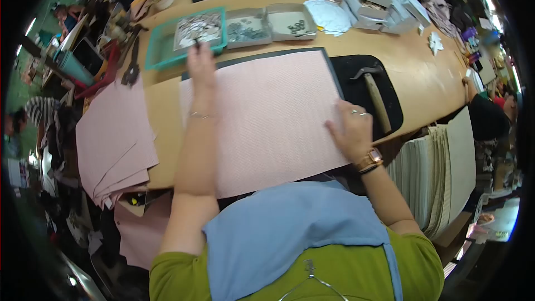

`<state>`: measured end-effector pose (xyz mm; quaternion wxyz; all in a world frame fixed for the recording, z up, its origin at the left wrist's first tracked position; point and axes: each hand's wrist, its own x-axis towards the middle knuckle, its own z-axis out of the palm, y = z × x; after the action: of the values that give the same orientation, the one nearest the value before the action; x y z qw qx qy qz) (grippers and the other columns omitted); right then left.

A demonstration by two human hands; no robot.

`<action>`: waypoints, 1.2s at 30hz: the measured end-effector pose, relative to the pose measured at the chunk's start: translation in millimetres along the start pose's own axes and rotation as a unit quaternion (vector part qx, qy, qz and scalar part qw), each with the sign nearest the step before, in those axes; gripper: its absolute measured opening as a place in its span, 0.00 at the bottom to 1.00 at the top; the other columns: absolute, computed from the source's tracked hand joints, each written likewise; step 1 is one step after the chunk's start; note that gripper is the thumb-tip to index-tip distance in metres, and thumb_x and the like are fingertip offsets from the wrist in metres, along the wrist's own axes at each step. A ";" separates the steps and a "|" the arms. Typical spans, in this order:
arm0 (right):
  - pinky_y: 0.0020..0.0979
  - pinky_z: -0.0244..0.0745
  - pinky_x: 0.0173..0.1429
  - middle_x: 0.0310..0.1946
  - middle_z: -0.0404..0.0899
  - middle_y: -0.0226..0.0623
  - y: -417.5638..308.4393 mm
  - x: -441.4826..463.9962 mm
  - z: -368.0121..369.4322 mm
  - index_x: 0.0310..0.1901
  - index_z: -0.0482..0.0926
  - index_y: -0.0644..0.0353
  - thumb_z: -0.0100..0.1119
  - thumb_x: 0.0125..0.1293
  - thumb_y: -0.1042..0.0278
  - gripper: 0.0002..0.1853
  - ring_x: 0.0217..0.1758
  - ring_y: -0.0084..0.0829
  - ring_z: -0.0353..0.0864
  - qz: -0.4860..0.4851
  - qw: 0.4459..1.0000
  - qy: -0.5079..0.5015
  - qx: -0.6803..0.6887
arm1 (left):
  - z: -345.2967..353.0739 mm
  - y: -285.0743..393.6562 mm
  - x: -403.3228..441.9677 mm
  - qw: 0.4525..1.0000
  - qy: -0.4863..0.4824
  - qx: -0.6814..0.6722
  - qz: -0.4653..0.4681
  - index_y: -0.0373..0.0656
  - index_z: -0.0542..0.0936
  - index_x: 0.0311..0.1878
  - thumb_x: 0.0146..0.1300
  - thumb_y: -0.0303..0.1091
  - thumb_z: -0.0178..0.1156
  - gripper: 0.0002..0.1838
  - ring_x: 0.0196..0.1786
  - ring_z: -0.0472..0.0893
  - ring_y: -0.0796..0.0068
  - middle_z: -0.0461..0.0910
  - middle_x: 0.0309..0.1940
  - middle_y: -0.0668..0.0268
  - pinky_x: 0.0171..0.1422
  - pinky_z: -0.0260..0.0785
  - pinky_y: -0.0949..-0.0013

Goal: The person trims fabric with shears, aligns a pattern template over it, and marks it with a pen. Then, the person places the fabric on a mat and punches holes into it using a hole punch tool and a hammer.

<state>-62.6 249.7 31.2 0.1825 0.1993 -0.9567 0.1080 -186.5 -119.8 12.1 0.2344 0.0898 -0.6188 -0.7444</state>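
Note:
A large pale pink textured sheet lies in front of me over a dark board, whose edge shows at the back and right. My left hand, blurred by motion, is raised at the front of the teal tray. Its fingers look pressed together, with a small dark thing at their tips that I cannot make out. Inside the tray, a white box of small pieces stands on the right. My right hand rests at the pink sheet's right edge, thumb apart from the fingers.
Two shallow boxes hold small metal parts. A hammer lies on a black pad. Pink pieces are stacked at left, pale sheets stand at right. White boxes sit behind. Other people work nearby.

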 end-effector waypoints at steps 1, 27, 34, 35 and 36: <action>0.43 0.66 0.54 0.50 0.79 0.44 -7.3 -3.6 9.0 0.61 0.72 0.60 0.64 0.58 0.58 0.29 0.52 0.44 0.76 -0.001 1.000 0.015 -0.007 | -12.6 10.6 5.9 0.996 0.020 0.084 -0.005 0.42 0.75 0.42 0.72 0.37 0.53 0.09 0.27 0.69 0.85 0.72 0.28 0.74 0.30 0.62 0.79; 0.39 0.53 0.76 0.69 0.63 0.51 306.7 1.0 38.0 0.65 0.67 0.66 0.50 0.69 0.44 0.34 0.74 0.45 0.58 0.244 0.962 -0.123 -0.014 | -253.3 67.5 -93.5 0.669 0.131 0.731 0.025 0.37 0.77 0.46 0.57 0.54 0.65 0.27 0.50 0.78 0.48 0.79 0.44 0.50 0.53 0.71 0.54; 0.47 0.73 0.46 0.37 0.81 0.53 316.3 3.5 40.7 0.47 0.76 0.58 0.51 0.71 0.51 0.17 0.43 0.52 0.81 0.296 0.950 -0.037 -0.086 | -230.6 88.8 -95.0 0.654 0.139 0.742 -0.053 0.40 0.78 0.45 0.49 0.63 0.67 0.34 0.46 0.80 0.51 0.79 0.46 0.54 0.50 0.73 0.54; 0.47 0.73 0.45 0.37 0.81 0.52 322.5 7.8 43.4 0.44 0.75 0.59 0.50 0.71 0.51 0.18 0.41 0.52 0.81 0.283 0.952 -0.028 -0.113 | -230.7 86.8 -93.4 0.652 0.138 0.743 -0.057 0.41 0.78 0.46 0.49 0.64 0.67 0.35 0.47 0.80 0.51 0.79 0.46 0.55 0.50 0.73 0.54; 0.46 0.73 0.47 0.38 0.81 0.52 317.8 14.8 42.9 0.45 0.75 0.60 0.50 0.71 0.51 0.18 0.43 0.51 0.80 0.301 0.948 -0.037 -0.094 | -229.0 86.9 -94.3 0.652 0.135 0.743 -0.060 0.41 0.78 0.47 0.48 0.65 0.66 0.36 0.47 0.81 0.52 0.79 0.47 0.55 0.51 0.73 0.54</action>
<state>-222.1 517.8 -44.6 0.1238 -0.1121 -0.9841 0.0604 13.6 -288.6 31.2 0.1248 0.3703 -0.9201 -0.0277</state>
